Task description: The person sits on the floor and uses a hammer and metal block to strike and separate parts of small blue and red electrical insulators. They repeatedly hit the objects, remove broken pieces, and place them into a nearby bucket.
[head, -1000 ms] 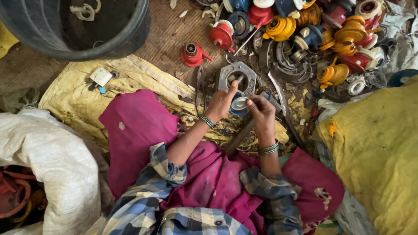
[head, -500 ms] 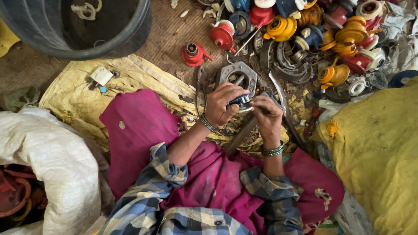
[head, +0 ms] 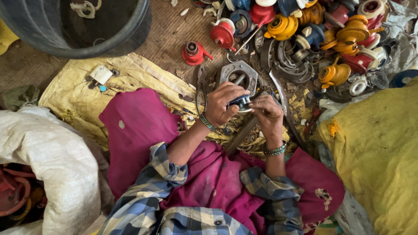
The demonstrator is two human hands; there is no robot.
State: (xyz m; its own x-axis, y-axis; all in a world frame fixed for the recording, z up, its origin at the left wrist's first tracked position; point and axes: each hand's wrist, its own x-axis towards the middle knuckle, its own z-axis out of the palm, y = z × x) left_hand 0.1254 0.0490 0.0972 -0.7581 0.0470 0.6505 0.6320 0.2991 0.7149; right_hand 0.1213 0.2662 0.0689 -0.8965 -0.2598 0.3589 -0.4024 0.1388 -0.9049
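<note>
— What do the hands hold?
— Left hand (head: 224, 106) and right hand (head: 266, 112) both pinch a small dark-blue round metal part (head: 241, 103), above the grey hexagonal metal plate (head: 238, 74).

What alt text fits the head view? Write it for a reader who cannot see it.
Both hands grip a small dark blue and silver metal part: left hand around it, right hand pinching its side, above a grey hexagonal metal plate. Behind lies a heap of red, yellow and blue plastic spools; a black round tub stands upper left.
</note>
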